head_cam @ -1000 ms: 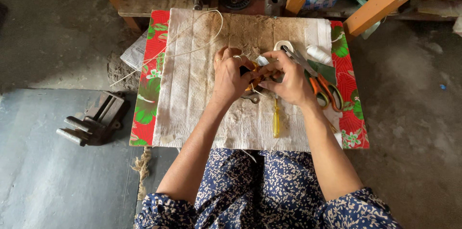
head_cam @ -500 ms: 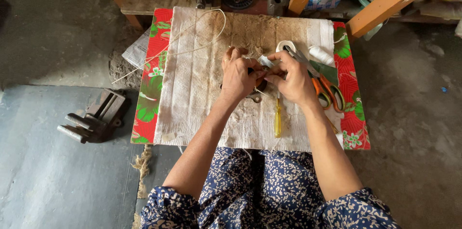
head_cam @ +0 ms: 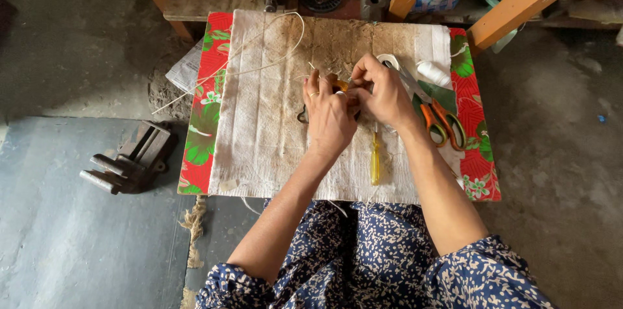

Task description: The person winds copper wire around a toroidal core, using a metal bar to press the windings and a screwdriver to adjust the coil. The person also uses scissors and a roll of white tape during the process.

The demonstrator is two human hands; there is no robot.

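Workshop, bench vise, concrete floor

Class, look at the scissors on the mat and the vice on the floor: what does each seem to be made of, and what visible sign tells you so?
Scissors: orange handles look like smooth plastic by their bright, even colour; grey blades look like metal.
Vice: dull, dark grey and blocky, probably cast iron or steel, with a matt, worn finish.

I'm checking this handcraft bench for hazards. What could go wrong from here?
The orange-handled scissors lie right beside the right hand; the wrist could brush the blades. The loose string loops across the cloth and may snag the left hand. The yellow screwdriver might roll off.
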